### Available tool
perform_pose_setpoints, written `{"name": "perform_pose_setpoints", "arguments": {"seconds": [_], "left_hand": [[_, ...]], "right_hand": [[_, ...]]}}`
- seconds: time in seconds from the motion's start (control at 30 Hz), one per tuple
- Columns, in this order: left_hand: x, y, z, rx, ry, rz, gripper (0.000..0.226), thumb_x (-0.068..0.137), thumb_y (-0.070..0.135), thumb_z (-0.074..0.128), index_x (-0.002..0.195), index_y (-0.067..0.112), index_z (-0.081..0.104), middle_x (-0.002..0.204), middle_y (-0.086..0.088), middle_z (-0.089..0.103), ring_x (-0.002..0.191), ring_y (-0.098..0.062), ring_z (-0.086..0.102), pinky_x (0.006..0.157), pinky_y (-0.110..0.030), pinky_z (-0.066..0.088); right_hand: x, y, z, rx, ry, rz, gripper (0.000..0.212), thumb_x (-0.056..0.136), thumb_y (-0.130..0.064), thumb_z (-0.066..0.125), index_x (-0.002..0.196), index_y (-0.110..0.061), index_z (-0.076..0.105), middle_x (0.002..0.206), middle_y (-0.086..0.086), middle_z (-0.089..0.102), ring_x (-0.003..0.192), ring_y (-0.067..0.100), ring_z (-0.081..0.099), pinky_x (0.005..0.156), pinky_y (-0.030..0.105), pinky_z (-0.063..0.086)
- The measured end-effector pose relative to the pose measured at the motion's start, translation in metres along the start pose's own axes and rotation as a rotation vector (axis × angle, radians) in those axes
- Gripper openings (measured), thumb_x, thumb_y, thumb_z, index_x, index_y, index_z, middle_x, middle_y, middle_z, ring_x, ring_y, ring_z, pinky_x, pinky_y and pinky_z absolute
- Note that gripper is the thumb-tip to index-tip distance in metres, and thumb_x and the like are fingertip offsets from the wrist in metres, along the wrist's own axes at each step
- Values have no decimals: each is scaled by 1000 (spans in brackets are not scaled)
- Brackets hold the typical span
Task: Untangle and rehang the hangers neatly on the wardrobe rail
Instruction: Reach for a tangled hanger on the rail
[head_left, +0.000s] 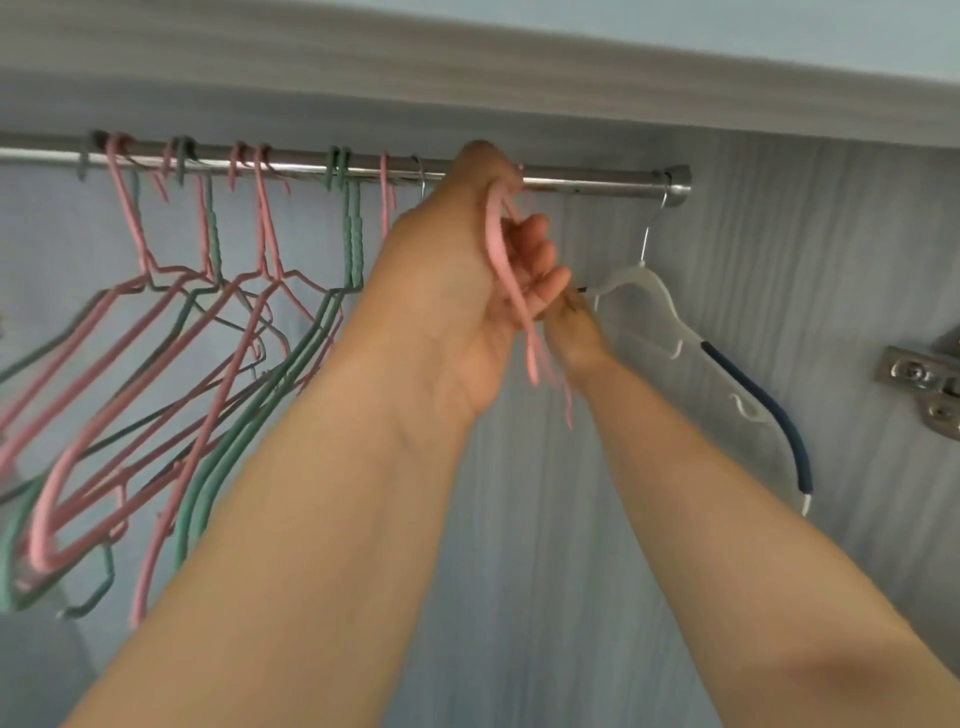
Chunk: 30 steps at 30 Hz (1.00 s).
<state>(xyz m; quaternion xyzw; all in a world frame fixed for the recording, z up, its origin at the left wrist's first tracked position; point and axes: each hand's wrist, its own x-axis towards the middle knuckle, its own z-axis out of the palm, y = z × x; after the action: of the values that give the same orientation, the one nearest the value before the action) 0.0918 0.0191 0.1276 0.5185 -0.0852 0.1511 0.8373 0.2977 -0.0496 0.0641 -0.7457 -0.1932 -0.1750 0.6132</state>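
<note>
Head view, looking up at the wardrobe rail (597, 182): along its left and middle stretch hangs the tangled bunch of pink and green hangers (208, 322), hooks crowded in pairs, bodies crossed through one another and splayed down towards the left. Just right of the bunch the left hand (467, 270) is raised against the rail, fingers curled round the neck of a pink hanger (506, 270). Its visible long axis runs steeply down from the rail and slightly rightward across the palm, hook end up at the rail; whether the hook is over the bar is hidden by the fingers. The right hand (574, 338) sits lower and just beside it, at the hanger's lower wires, its fingers masked, so its grip cannot be told. The left is the nearer to the rail, so seating the hook likely falls to it. Near the rail's right end a clear hanger (670, 322) hangs alone, well apart from the bunch.
</note>
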Motion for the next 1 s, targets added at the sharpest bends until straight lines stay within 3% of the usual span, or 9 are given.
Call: {"name": "perform_pose_setpoints", "arguments": {"seconds": [0.13,0.2,0.3,0.4,0.5,0.6,0.7,0.8,1.0], "left_hand": [[4,-7,8,126,59,40,56,84,53,42,112,7,57,92,-6,58,81,-17,57,82,-31,49],[3,-18,7,127,42,73,59,81,60,43,115,14,55,101,-1,58,91,-14,57,89,-31,46],[0,-33,-1,111,10,186,63,75,68,38,127,32,43,121,12,50,107,-5,52,105,-37,36],[4,-48,-8,117,-44,305,60,77,68,34,132,44,31,120,26,42,118,4,41,107,-29,29],[14,-57,-10,192,-51,371,51,88,48,43,136,44,25,120,30,39,109,14,40,95,-15,34],[27,-61,-11,289,39,419,36,93,23,47,127,34,43,103,28,52,92,19,51,80,-3,41],[37,-70,-15,312,139,400,22,94,13,44,110,19,58,99,9,64,98,-6,61,91,-19,47],[37,-82,-23,352,180,429,25,97,11,35,107,16,57,87,11,64,88,-3,62,87,-17,48],[34,-95,-52,325,193,471,21,98,9,28,104,18,45,82,-1,62,68,-2,64,73,-12,50]], "right_hand": [[6,-4,0,114,-39,-1,34,101,-35,32,129,-21,44,118,-6,43,108,9,40,99,27,33],[7,2,2,112,-43,7,18,99,-40,32,111,-31,42,113,-8,43,106,10,40,100,32,35],[11,11,8,133,-47,24,39,88,-60,29,85,-27,48,90,-3,53,91,16,50,95,38,39],[18,12,11,117,-28,69,37,92,-54,30,91,-26,53,99,0,59,102,17,54,104,39,39],[35,15,12,87,-18,91,45,87,-64,34,101,-29,59,122,-1,62,116,18,57,108,45,40],[48,34,13,31,-59,92,56,85,-66,37,120,-29,57,127,-1,62,119,18,58,106,45,42],[18,29,18,50,-96,66,41,93,-53,37,104,-25,65,107,-4,69,103,11,63,97,33,47],[-12,33,14,119,6,48,37,100,-29,31,68,-22,47,68,-8,48,64,4,45,65,19,37],[-81,43,-22,40,139,-88,40,102,-25,33,62,-20,40,57,0,44,50,6,41,54,18,39]]}}
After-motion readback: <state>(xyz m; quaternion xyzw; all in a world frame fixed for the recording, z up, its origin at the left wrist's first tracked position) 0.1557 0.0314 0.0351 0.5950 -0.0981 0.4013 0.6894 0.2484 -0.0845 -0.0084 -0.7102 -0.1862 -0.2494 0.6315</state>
